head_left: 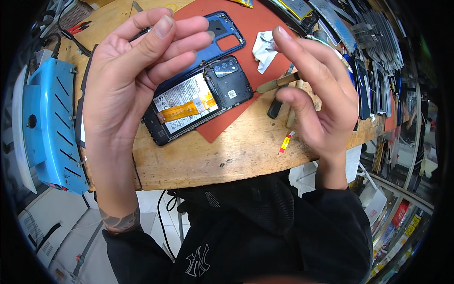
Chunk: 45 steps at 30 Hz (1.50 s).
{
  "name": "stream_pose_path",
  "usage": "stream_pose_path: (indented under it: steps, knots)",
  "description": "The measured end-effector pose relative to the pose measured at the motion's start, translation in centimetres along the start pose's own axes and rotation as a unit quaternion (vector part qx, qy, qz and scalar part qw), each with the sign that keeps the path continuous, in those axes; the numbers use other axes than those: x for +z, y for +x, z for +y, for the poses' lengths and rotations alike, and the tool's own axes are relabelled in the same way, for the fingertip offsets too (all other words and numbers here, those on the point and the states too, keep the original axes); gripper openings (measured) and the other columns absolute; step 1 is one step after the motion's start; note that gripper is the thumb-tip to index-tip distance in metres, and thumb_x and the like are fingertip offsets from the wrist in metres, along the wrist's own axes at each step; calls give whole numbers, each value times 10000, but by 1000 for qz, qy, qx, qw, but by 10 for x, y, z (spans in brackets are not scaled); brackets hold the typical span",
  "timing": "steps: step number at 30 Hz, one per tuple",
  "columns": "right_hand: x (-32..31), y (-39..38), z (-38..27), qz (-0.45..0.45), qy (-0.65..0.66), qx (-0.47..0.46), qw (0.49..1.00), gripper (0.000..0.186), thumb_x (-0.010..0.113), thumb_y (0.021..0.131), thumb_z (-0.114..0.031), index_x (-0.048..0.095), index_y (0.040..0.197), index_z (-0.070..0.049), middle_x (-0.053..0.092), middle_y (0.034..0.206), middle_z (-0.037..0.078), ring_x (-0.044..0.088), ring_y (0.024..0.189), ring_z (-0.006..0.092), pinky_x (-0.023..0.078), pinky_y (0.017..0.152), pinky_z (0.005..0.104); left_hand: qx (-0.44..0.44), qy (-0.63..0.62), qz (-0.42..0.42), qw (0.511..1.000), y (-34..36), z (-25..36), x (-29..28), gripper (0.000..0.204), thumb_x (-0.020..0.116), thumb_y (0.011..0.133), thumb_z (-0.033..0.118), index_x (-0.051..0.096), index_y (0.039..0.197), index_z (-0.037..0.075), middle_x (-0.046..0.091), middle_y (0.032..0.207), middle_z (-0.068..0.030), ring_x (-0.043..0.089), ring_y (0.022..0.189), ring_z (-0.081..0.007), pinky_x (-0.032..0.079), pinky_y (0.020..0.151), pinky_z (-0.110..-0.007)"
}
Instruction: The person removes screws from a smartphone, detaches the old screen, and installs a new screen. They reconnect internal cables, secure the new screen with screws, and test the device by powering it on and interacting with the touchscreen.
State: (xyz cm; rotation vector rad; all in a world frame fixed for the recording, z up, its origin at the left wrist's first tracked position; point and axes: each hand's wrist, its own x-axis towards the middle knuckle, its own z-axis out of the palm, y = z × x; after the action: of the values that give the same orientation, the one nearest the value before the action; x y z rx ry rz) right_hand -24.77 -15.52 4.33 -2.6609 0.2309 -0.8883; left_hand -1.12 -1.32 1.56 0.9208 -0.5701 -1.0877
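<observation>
Raised over the bench, my left hand (137, 61) is open, its palm turned up and its fingers loosely bent, with nothing in it. Behind its fingers lies an opened phone (231, 85), showing a white battery (182, 94) and an orange flex cable (182, 112). The blue back cover (234, 31) rests beyond the phone, partly hidden by those fingers. My right hand (326, 94) is also in the air, thumb and fingers apart and holding nothing. Near its thumb is a thin tool with a tan handle (269, 86), partly behind the hand.
A red-orange mat (217, 130) lies under the phone on the wooden bench (198, 165). A crumpled white tissue (265, 54) is on it. At the left stands a blue slotted device (54, 128). Several phone parts (378, 75) are stacked at the right; a small yellow-red strip (285, 143) lies nearer.
</observation>
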Motion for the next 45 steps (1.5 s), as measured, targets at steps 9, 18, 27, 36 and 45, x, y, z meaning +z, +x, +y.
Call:
stream_pose_path:
  steps: [9, 18, 27, 36, 45]
  knots:
    - [3, 0, -4, -18, 60, 25, 998, 464, 811, 803, -9, 702, 1252, 29, 730, 1179, 158, 745, 871, 221, 575, 758, 291, -60, 83, 29, 994, -4, -7, 12, 320, 711, 996, 294, 703, 1101, -8, 768, 878, -104, 739, 676, -104, 598, 584, -179]
    - [10, 4, -5, 99, 234, 98, 962, 233, 583, 1023, 43, 442, 1202, -2, 716, 1076, 229, 737, 934, 222, 616, 801, 312, -41, 88, 38, 994, -4, -10, 23, 285, 711, 964, 66, 689, 1225, -46, 764, 1102, -182, 771, 965, -188, 637, 855, -247]
    - [20, 20, -7, 169, 278, 15, 946, 227, 535, 1051, 30, 382, 1208, -28, 696, 1118, 305, 742, 946, 284, 630, 817, 357, -17, 85, 17, 996, -6, -16, 28, 246, 666, 1018, 121, 687, 1207, -35, 770, 1067, -179, 779, 932, -197, 647, 807, -263]
    - [26, 21, -5, 171, 345, 3, 923, 246, 538, 1050, 24, 367, 1215, -38, 692, 1116, 302, 740, 921, 283, 629, 809, 352, -22, 131, -7, 991, -7, -17, 28, 248, 662, 1029, 160, 696, 1190, -26, 776, 1004, -162, 784, 874, -196, 647, 767, -262]
    - [24, 16, -6, 137, 290, 10, 947, 270, 566, 1050, -12, 364, 1228, -30, 699, 1083, 290, 734, 951, 282, 618, 865, 361, -26, 126, -15, 992, -9, -18, 30, 232, 682, 1020, 173, 709, 1155, -13, 779, 981, -155, 782, 845, -182, 643, 755, -255]
